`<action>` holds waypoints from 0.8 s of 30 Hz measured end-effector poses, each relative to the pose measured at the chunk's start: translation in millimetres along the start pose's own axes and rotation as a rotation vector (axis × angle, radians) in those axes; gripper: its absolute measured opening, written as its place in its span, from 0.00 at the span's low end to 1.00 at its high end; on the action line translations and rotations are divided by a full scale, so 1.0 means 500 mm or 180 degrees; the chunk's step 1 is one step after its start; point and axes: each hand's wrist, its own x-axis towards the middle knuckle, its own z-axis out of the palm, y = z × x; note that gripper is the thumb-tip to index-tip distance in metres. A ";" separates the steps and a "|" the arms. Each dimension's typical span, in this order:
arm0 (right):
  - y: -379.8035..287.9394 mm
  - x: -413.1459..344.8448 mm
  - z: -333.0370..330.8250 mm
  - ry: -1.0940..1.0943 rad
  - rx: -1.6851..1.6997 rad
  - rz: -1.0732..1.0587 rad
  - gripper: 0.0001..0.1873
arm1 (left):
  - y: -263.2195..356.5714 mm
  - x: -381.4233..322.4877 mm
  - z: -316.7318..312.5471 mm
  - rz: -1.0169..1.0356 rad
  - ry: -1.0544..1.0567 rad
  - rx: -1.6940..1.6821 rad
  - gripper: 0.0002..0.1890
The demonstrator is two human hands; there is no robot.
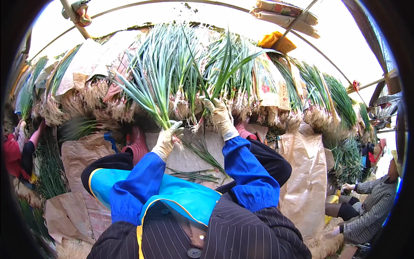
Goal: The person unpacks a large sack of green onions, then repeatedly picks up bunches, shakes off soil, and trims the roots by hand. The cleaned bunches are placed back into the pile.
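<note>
My left hand (168,137), in a pale work glove, is closed round the lower stems of a bunch of green onions (158,97); the pinkish roots stick out below it. My right hand (218,113), gloved too, has its fingers bent beside a single green onion plant (201,121) whose roots hang to its left; its grip on that plant is partly hidden. Behind both hands lies a long heaped row of green onions (174,55), leaves up and roots towards me. Loose green onions (207,155) rest on the sacking (184,158) between my legs.
Brown woven sacks (304,181) flank me. Pink boots (138,142) stand before the row. A co-worker (368,207) sits at the lower right, another person (16,152) is at the far left. Metal poles (76,19) rise behind the row; more onions (346,162) are heaped at right.
</note>
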 end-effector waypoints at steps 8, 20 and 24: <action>0.080 0.014 0.114 0.0087 -0.1766 0.0317 0.25 | -0.061 0.046 0.103 0.0260 -0.0121 0.0541 0.06; 0.078 0.016 0.022 -0.1155 0.1341 0.2157 0.37 | 0.012 0.001 0.028 -0.0214 -0.1230 -0.0031 0.11; 0.063 0.009 0.144 -0.0498 0.1157 0.2094 0.20 | -0.002 -0.003 0.030 -0.0350 -0.0113 -0.0239 0.08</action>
